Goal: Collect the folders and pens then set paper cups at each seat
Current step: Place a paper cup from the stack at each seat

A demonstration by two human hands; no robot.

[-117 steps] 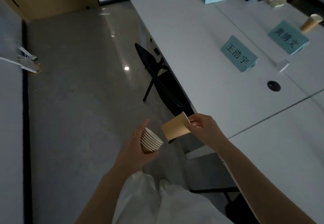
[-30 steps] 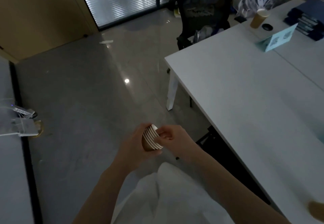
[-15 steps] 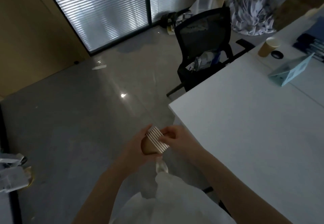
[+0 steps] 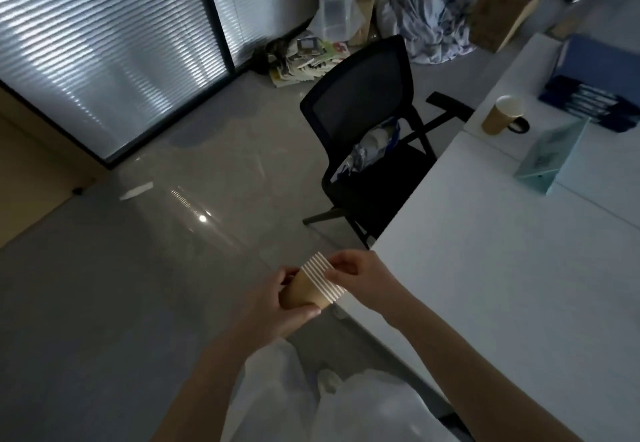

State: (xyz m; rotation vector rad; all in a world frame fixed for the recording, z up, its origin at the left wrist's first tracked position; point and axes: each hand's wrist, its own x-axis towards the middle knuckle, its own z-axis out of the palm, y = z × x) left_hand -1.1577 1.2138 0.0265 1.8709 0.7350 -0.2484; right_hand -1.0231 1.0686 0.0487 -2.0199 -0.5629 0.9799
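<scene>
My left hand (image 4: 273,306) grips a nested stack of brown paper cups (image 4: 308,291) from below, its white rims turned toward the upper right. At those rims my right hand (image 4: 363,277) pinches the outermost cup. Both hands are over the floor, just off the near corner of the white table (image 4: 502,286). One brown paper cup (image 4: 500,115) stands upright on the table's far end. A pile of dark blue folders (image 4: 588,97) lies behind it at the right edge.
A black mesh office chair (image 4: 367,130) with a crumpled bag on its seat stands at the table's end. A teal name card (image 4: 550,154) sits on the table. Paper clutter and bags lie by the blinds at the back. Grey floor spreads to the left.
I have walked along the table to its end, so the chair and far cup are closer. The single cup from earlier is gone from my right hand, which now pinches the stack's rims.
</scene>
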